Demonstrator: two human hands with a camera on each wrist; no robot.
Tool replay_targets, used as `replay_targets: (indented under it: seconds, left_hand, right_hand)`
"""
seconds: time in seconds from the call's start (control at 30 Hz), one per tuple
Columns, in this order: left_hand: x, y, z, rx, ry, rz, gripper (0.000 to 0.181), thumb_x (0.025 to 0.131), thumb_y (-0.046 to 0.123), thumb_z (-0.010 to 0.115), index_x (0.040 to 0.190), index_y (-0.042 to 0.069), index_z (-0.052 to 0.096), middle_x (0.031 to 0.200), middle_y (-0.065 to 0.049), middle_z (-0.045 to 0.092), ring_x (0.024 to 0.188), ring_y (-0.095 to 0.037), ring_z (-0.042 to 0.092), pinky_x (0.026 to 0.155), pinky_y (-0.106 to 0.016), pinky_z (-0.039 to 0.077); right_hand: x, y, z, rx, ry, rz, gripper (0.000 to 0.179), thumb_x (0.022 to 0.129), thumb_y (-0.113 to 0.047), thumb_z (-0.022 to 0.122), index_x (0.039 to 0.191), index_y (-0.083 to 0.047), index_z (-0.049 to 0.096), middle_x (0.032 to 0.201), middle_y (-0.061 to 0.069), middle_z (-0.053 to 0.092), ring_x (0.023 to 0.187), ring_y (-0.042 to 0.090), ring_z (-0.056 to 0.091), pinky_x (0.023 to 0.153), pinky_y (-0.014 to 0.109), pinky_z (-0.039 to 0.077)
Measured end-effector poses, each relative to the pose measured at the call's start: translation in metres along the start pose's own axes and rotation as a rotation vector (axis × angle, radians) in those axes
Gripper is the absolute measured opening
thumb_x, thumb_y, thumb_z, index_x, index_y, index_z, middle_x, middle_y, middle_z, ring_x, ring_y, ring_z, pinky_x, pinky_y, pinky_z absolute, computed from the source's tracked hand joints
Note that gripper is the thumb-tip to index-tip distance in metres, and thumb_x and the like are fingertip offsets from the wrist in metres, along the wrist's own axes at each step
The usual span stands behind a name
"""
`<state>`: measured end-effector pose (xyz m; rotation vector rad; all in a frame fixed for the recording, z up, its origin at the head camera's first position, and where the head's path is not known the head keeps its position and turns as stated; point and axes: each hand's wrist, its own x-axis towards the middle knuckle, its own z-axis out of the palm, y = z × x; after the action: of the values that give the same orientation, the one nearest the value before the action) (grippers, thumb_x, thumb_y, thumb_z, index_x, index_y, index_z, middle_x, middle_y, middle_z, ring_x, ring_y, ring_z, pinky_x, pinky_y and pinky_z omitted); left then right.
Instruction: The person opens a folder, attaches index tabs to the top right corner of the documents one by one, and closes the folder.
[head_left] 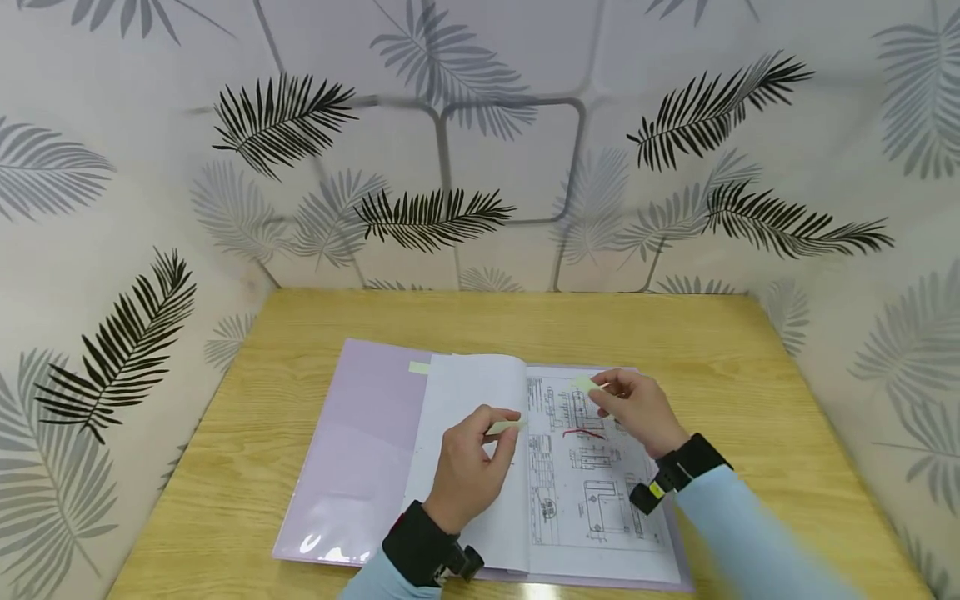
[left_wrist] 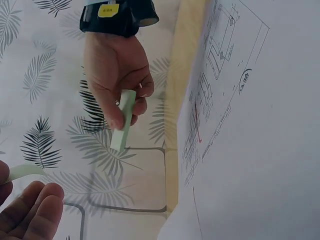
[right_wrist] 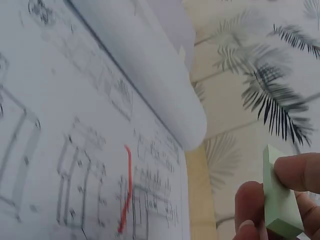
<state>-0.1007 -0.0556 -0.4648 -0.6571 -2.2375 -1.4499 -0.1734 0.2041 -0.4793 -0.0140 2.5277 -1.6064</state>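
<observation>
My left hand (head_left: 471,467) is over the left-hand pages of an open folder and pinches a single pale green sticky note (left_wrist: 26,171) between thumb and fingers. My right hand (head_left: 637,408), above the top of the right-hand page, holds a small pad of pale green sticky notes (right_wrist: 280,200), seen as a thick block in both wrist views. Beneath that hand lies a printed page (head_left: 600,517) with technical drawings and a red pen mark (head_left: 583,432). The turned pages (head_left: 468,379) on the left are white and curve up at the spine.
The lilac folder cover (head_left: 360,450) lies flat on the wooden table (head_left: 225,467). A pale green sticky tab (head_left: 418,367) sticks out from the turned pages' top left edge. Behind the table hangs a leaf-patterned curtain (head_left: 510,167).
</observation>
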Motion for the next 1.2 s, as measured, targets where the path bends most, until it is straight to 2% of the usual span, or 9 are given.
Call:
replay_targets:
  seconds: [0.2,0.3,0.4,0.5,0.63,0.77,0.97,1.07,1.2]
  left_hand:
    - [0.002,0.001,-0.006,0.036,0.002,0.0,0.008,0.095,0.011,0.059,0.1,0.006,0.062,0.103,-0.005,0.069,0.092,-0.011,0.066,0.077,-0.029,0.055]
    - [0.001,0.0,-0.006,0.044,0.009,-0.003,0.009,0.094,0.01,0.06,0.102,0.006,0.063,0.103,-0.004,0.069,0.091,-0.011,0.066,0.075,-0.028,0.055]
    - [0.001,-0.001,-0.007,0.049,0.007,-0.006,0.009,0.094,0.01,0.06,0.102,0.006,0.063,0.103,-0.004,0.069,0.091,-0.011,0.066,0.074,-0.028,0.054]
    - [0.002,0.0,-0.007,0.051,0.007,0.0,0.008,0.094,0.01,0.061,0.101,0.006,0.063,0.102,-0.005,0.069,0.091,-0.011,0.066,0.074,-0.028,0.054]
    - [0.003,0.001,-0.007,0.053,0.006,0.011,0.005,0.092,0.008,0.062,0.098,0.008,0.063,0.102,-0.006,0.069,0.09,-0.011,0.066,0.074,-0.029,0.054]
    - [0.004,0.001,-0.006,0.058,0.0,0.014,0.006,0.091,0.005,0.063,0.095,0.009,0.063,0.102,-0.006,0.069,0.092,-0.012,0.066,0.077,-0.03,0.054]
    - [0.004,0.003,-0.006,0.07,-0.009,-0.002,0.005,0.092,0.007,0.062,0.097,0.007,0.063,0.102,-0.003,0.069,0.095,-0.012,0.065,0.078,-0.03,0.054]
    - [0.004,0.004,-0.006,0.073,-0.01,-0.005,0.007,0.092,0.007,0.062,0.098,0.007,0.064,0.101,-0.004,0.069,0.096,-0.013,0.065,0.078,-0.03,0.054]
    - [0.003,0.003,-0.005,0.075,-0.006,0.003,0.008,0.092,0.007,0.063,0.099,0.006,0.064,0.101,-0.004,0.069,0.096,-0.013,0.065,0.078,-0.03,0.054]
  right_hand:
    - [0.04,0.016,-0.043,-0.025,0.023,0.114,0.04,0.098,-0.018,0.054,0.135,-0.003,0.05,0.116,0.026,0.056,0.096,0.037,0.063,0.078,0.037,0.05]
    - [0.056,0.026,-0.059,0.0,0.052,0.114,0.042,0.099,-0.012,0.05,0.138,-0.001,0.045,0.12,0.028,0.054,0.098,0.039,0.063,0.079,0.039,0.053]
    - [0.067,0.033,-0.068,-0.011,0.12,0.132,0.04,0.097,-0.01,0.051,0.136,-0.001,0.048,0.121,0.028,0.055,0.098,0.038,0.064,0.077,0.037,0.054]
    - [0.076,0.04,-0.07,-0.057,0.195,0.176,0.037,0.096,-0.011,0.053,0.132,-0.001,0.053,0.12,0.026,0.057,0.097,0.035,0.063,0.074,0.034,0.053]
    - [0.083,0.047,-0.07,-0.132,0.266,0.265,0.035,0.095,-0.015,0.055,0.127,-0.001,0.058,0.12,0.021,0.059,0.096,0.029,0.056,0.071,0.03,0.046]
    - [0.087,0.054,-0.07,-0.153,0.322,0.327,0.034,0.094,-0.016,0.057,0.125,-0.001,0.06,0.123,0.02,0.058,0.1,0.03,0.052,0.074,0.032,0.041]
    - [0.092,0.066,-0.066,-0.252,0.384,0.33,0.03,0.093,-0.019,0.062,0.115,0.0,0.066,0.118,0.02,0.062,0.101,0.032,0.054,0.079,0.035,0.04]
    - [0.093,0.068,-0.062,-0.32,0.397,0.308,0.029,0.091,-0.021,0.063,0.109,0.001,0.068,0.111,0.02,0.064,0.096,0.033,0.054,0.074,0.036,0.04]
    - [0.09,0.064,-0.056,-0.332,0.397,0.307,0.031,0.09,-0.023,0.062,0.108,0.002,0.068,0.107,0.02,0.064,0.092,0.033,0.053,0.068,0.035,0.039]
